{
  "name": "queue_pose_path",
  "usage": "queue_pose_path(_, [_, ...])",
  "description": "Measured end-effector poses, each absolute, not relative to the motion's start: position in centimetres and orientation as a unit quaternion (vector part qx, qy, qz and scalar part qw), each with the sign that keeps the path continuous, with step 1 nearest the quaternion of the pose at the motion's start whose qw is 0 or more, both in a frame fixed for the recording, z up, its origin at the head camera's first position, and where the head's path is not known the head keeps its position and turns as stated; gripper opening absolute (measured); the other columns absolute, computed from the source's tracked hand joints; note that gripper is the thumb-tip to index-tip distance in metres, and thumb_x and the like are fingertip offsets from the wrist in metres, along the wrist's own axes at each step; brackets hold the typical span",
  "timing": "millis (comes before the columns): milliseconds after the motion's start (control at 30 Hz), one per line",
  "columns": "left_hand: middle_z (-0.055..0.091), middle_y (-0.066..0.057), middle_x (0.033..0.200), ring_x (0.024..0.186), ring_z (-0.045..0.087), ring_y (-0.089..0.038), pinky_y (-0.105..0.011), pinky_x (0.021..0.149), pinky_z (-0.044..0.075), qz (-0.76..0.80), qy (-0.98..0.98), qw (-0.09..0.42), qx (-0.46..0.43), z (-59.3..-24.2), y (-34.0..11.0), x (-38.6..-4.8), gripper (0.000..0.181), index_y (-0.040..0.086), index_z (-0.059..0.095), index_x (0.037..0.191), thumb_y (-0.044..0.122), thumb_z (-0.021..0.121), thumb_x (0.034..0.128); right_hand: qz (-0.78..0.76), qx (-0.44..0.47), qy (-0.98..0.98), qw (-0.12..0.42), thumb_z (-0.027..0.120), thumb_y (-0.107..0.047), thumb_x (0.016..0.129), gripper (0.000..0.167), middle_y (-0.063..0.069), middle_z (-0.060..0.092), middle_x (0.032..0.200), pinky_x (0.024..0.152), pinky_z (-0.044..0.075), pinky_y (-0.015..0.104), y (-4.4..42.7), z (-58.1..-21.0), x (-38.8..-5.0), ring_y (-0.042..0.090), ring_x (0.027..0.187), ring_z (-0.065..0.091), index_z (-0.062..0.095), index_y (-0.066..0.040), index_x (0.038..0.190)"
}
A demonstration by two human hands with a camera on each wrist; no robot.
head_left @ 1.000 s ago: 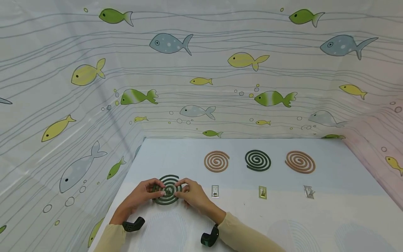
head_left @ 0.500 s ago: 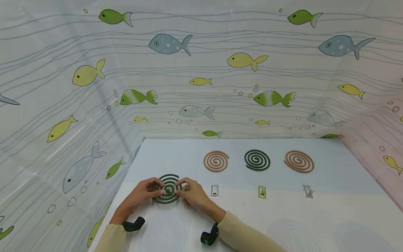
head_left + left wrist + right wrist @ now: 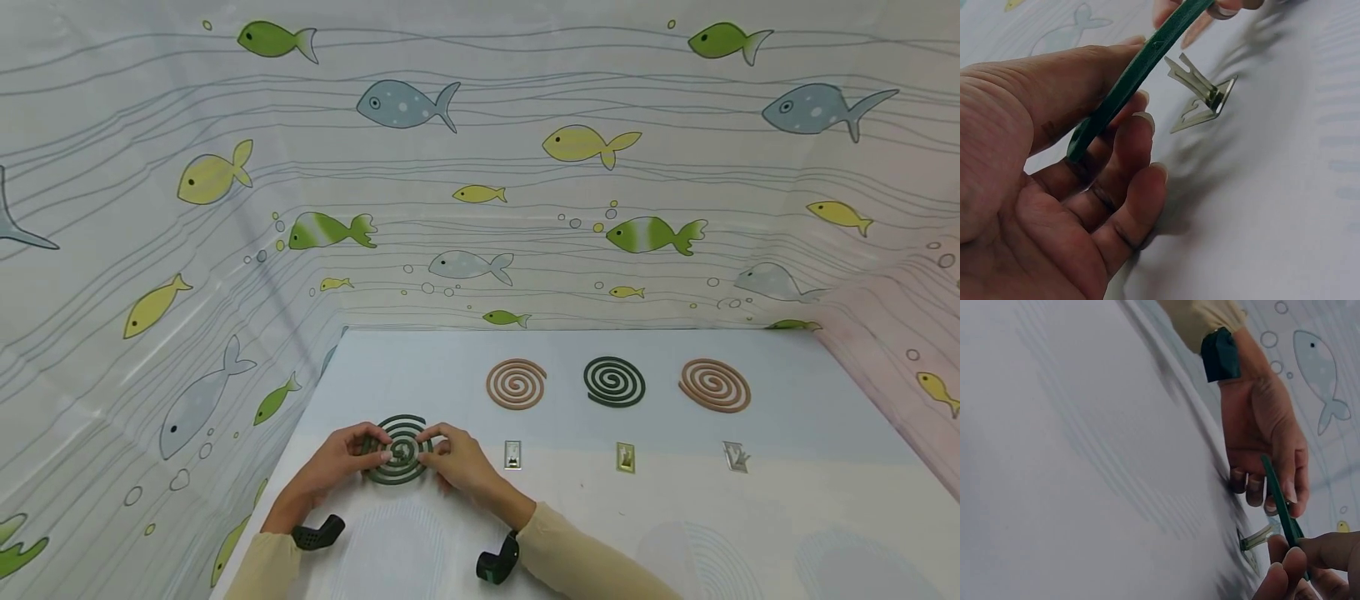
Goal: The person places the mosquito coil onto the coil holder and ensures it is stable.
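Both hands hold a dark green mosquito coil (image 3: 402, 451) at the left of the table in the head view. My left hand (image 3: 337, 458) pinches its left side between thumb and fingers. At the opposite side, my right hand (image 3: 461, 458) pinches the coil too. Seen edge-on in the left wrist view, the coil (image 3: 1141, 75) is raised off the table. Under it stands a small metal coil stand (image 3: 1210, 97) with upright prongs, their tips close to the coil's underside. Whether the prongs touch it, I cannot tell. The right wrist view shows the same stand (image 3: 1257, 537) below the coil (image 3: 1280, 500).
Farther back lie a brown coil (image 3: 516, 385), a green coil (image 3: 614, 382) and another brown coil (image 3: 715, 386). In front of them are a silver stand (image 3: 512, 455), a gold-coloured stand (image 3: 626, 457) and a bent-up silver stand (image 3: 736, 457). A fish-patterned curtain (image 3: 420, 167) surrounds the white table (image 3: 540, 533).
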State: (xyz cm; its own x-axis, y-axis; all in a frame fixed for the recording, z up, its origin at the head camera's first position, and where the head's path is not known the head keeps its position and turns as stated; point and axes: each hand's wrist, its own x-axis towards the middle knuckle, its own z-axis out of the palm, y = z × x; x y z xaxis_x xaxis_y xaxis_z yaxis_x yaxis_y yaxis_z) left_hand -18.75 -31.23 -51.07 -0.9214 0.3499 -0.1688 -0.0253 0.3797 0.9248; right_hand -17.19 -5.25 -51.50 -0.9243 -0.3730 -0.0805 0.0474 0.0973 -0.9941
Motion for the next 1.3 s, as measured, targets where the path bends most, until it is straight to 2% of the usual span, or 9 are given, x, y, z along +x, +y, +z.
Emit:
queue_pose_path(400, [0.064, -0.014, 0.109, 0.081, 0.058, -0.016, -0.031, 0.064, 0.048, 0.554, 0.806, 0.177, 0.109, -51.35, -31.72, -18.7, 0.037, 0.0, 0.064, 0.122, 0.02, 0.077, 0.0948, -0.654, -0.119, 0.732, 0.15, 0.074, -0.009, 0.095, 0.022, 0.015, 0.061, 0.069, 0.043, 0.04, 0.025, -5.43, -51.69, -17.05, 0.011, 0.043, 0.046, 0.069, -0.011, 0.117])
queue_pose_path(633, [0.064, -0.014, 0.111, 0.084, 0.06, -0.016, -0.03, 0.068, 0.051, 0.561, 0.8, 0.177, 0.113, -51.01, -31.83, -18.26, 0.037, -0.001, 0.063, 0.122, 0.018, 0.078, 0.0939, -0.656, -0.121, 0.73, 0.152, 0.075, -0.009, 0.095, 0.023, 0.016, 0.062, 0.069, 0.043, 0.04, 0.025, -5.32, -51.65, -16.72, 0.012, 0.042, 0.046, 0.07, -0.012, 0.117])
queue_pose_path(1000, [0.065, -0.016, 0.112, 0.085, 0.062, -0.016, -0.028, 0.069, 0.052, 0.553, 0.806, 0.178, 0.112, -51.66, -31.79, -18.36, 0.037, 0.001, 0.065, 0.121, 0.018, 0.08, 0.0917, -0.648, -0.128, 0.734, 0.159, 0.072, -0.01, 0.097, 0.025, 0.001, 0.054, 0.061, 0.043, 0.038, 0.024, -5.0, -52.28, -16.47, 0.01, 0.04, 0.044, 0.068, -0.012, 0.121])
queue_pose_path(1133, [0.065, -0.015, 0.111, 0.083, 0.062, -0.016, -0.029, 0.068, 0.052, 0.557, 0.805, 0.174, 0.107, -51.58, -31.81, -18.35, 0.037, 0.003, 0.065, 0.121, 0.02, 0.081, 0.0915, -0.65, -0.128, 0.733, 0.155, 0.072, -0.01, 0.097, 0.024, 0.004, 0.056, 0.062, 0.042, 0.04, 0.024, -4.96, -51.99, -16.57, 0.01, 0.041, 0.045, 0.068, -0.012, 0.12])
queue_pose_path(1300, [0.064, -0.016, 0.115, 0.086, 0.062, -0.017, -0.03, 0.068, 0.052, 0.561, 0.804, 0.163, 0.115, -51.39, -31.69, -18.34, 0.037, 0.003, 0.065, 0.122, 0.021, 0.079, 0.0928, -0.656, -0.119, 0.732, 0.142, 0.073, -0.008, 0.096, 0.023, 0.014, 0.059, 0.065, 0.042, 0.04, 0.024, -4.98, -51.49, -16.66, 0.012, 0.043, 0.046, 0.069, -0.012, 0.118])
